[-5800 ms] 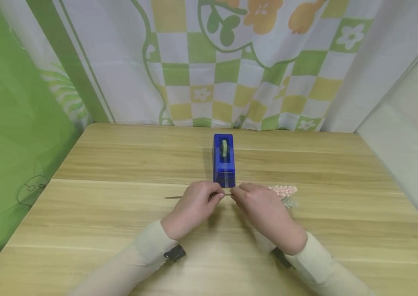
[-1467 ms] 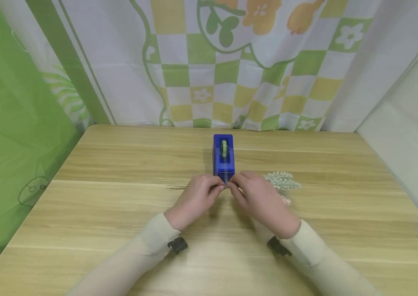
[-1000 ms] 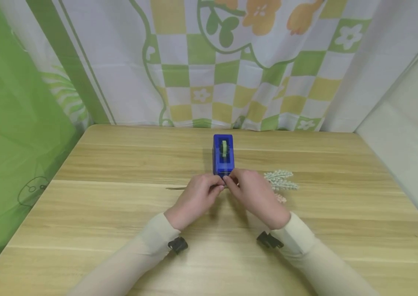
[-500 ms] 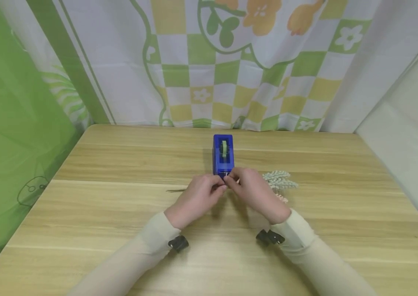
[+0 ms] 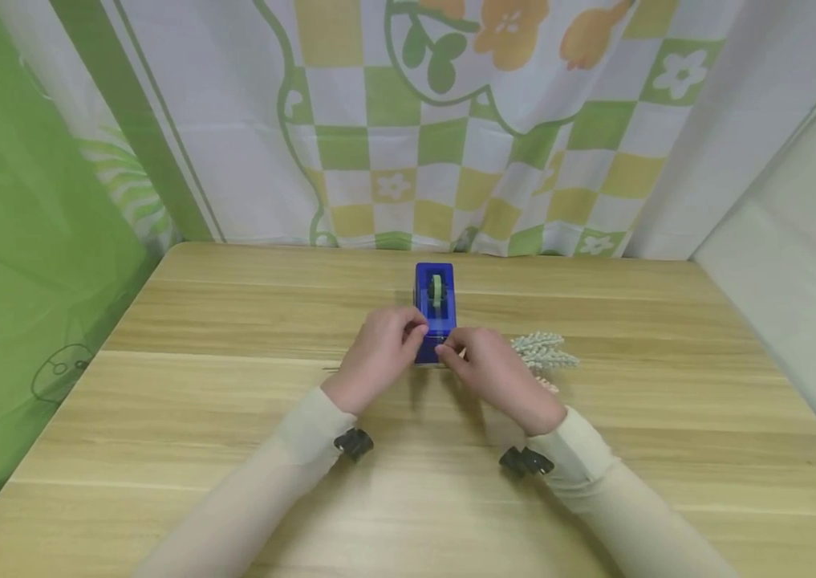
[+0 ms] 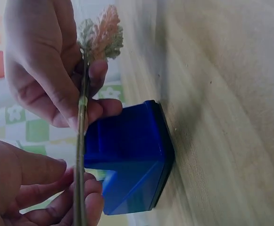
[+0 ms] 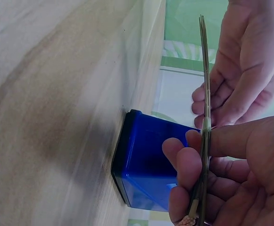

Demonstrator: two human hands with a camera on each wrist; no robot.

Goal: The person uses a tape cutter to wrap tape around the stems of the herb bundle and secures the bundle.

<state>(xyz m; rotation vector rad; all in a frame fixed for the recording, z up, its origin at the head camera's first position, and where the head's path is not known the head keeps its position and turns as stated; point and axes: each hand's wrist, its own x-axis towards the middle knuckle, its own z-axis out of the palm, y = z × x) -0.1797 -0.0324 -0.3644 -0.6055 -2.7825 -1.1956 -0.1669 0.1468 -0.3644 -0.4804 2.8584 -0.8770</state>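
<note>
My right hand (image 5: 494,369) pinches a thin bundle of artificial flower stems (image 7: 204,94) in front of a blue tape dispenser (image 5: 424,317). Pale green flower heads (image 5: 545,351) and a pink one (image 5: 547,385) stick out past that hand. A pale band of tape (image 6: 82,101) sits round the stems beside my right thumb. My left hand (image 5: 382,353) is off the stems, at the left of the dispenser's front. Its fingers are loosely curled, and the left wrist view shows a gap between thumb and forefinger with nothing seen in it.
The dispenser stands on a wooden table (image 5: 270,309), with a pale tape roll (image 5: 436,291) inside. Behind the table hangs a checked curtain (image 5: 444,144). A green sheet (image 5: 18,281) hangs at the left and a white one (image 5: 797,177) at the right.
Over the last half second my left hand lets go of the stems and moves forward towards the dispenser. The right hand keeps its grip. Earlier, the pink flower lay uppermost; now the green ones do.
</note>
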